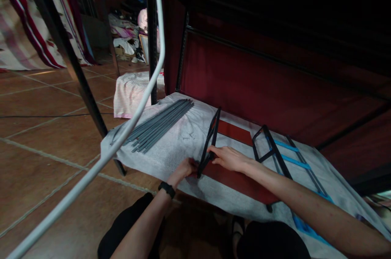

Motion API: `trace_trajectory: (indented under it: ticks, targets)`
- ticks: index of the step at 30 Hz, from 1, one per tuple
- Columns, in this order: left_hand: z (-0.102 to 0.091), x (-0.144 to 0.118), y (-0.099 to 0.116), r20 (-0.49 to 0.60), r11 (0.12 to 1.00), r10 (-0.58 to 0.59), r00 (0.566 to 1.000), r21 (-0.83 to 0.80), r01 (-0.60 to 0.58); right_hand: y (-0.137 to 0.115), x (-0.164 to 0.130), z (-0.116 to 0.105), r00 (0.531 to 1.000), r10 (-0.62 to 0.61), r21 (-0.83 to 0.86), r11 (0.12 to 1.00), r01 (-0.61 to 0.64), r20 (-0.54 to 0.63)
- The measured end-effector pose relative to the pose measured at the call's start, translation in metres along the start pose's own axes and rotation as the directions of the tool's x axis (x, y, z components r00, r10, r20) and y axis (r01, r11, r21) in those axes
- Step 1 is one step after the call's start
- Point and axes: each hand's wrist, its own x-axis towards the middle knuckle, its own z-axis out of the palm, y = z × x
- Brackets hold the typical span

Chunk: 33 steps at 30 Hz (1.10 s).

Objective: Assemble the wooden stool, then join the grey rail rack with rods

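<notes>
Right hand (227, 158) pinches a black frame (216, 127) (left hand (184, 169) touching it).

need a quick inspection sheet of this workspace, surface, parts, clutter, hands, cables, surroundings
Surface: pale cloth, wrinkled, under the parts
Job's things: black frame in hand; brown board; grey rods bunched; second black frame; blue strips
Clutter: small thin pieces beside the rods; mixed heap beyond
Left hand: at the held frame's lower end, grip unclear
Right hand: holds the frame
Cables: dark cord on tiled floor; white line crossing the view, cord or tube unclear
Surroundings: dark red panel behind, patterned curtain
</notes>
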Motion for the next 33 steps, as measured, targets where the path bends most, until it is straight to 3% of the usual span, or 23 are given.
trace_trajectory:
  ticks: [14,33]
  targets:
    - [0.0,0.006,-0.006,0.035,0.999,0.0,0.999,-0.039,0.002,0.003,0.001,0.001,1.0,-0.009,0.03,0.999,0.009,-0.013]
    - [0.0,0.012,-0.006,0.061,0.998,0.023,0.998,0.057,-0.026,0.003,0.001,0.003,1.0,-0.017,0.013,1.0,0.017,-0.015]
